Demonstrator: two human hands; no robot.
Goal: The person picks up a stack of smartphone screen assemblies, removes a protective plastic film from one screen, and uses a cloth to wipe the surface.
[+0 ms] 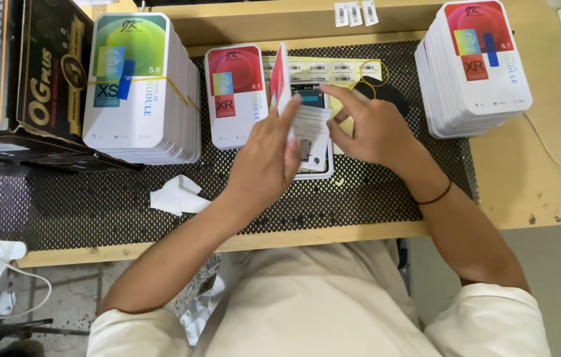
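Observation:
My left hand [264, 162] holds up the lid [280, 78] of a flat white box with a red top, tilted on its edge. Under it lies the open box tray [317, 168] with a phone screen part [311, 99] inside. My right hand [370, 125] rests over the tray and pinches a thin translucent sheet [308, 122] that covers the part. A black band sits on my right wrist.
A flat red-topped box [235, 92] lies left of the tray. Banded stacks of white boxes stand at left [141, 86] and right [475, 66]. Crumpled white paper [176, 195] lies on the black mesh mat [69, 205]. Black cartons [22, 73] sit far left.

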